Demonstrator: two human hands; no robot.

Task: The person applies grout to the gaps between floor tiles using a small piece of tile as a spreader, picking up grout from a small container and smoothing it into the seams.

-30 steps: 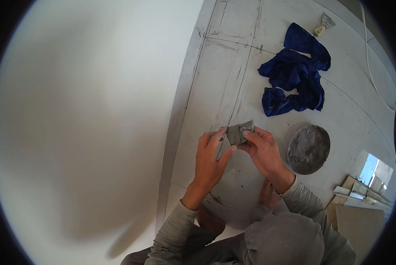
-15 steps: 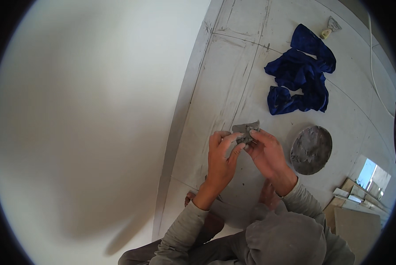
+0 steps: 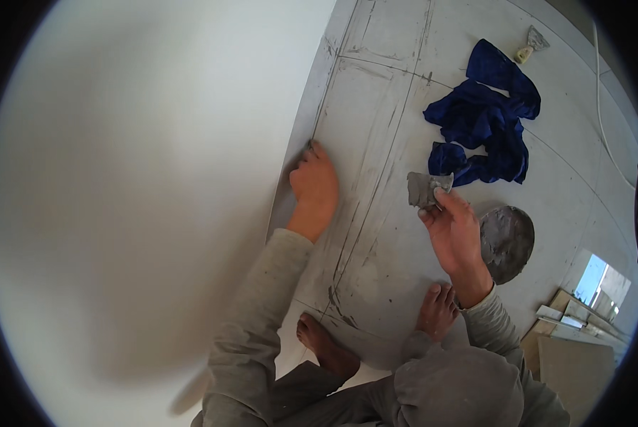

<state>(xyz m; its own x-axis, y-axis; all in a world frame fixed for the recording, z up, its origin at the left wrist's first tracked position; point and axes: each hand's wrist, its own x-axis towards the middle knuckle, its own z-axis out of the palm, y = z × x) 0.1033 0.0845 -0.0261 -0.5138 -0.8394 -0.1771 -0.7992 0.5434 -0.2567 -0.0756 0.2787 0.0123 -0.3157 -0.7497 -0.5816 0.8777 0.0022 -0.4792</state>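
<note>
The left hand (image 3: 315, 178) reaches to the far left, its fingers bent in close together, with the tips down at the dark seam (image 3: 325, 99) where the skirting (image 3: 320, 82) meets the floor tiles (image 3: 376, 96). I cannot tell if a bit of paste is pinched there. The right hand (image 3: 456, 231) holds a flat grey piece (image 3: 419, 191) by its right end, thumb on top – it is up in the middle, just this side of the blue cloth (image 3: 486, 121), with a lump of paste (image 3: 442, 183) on it.

To do this well, I would push each dab deep into the seam with a fingertip, then rub along the line so no hole is left. Small dabs should make less mess on the tiles. The flat piece is best held level, so the lump does not slip off.

The round bowl (image 3: 532, 242) sits to the right, partly behind the right hand. Thick grey paste (image 3: 508, 235) is in it, lumpy on top – it looks soft enough to scoop
</note>
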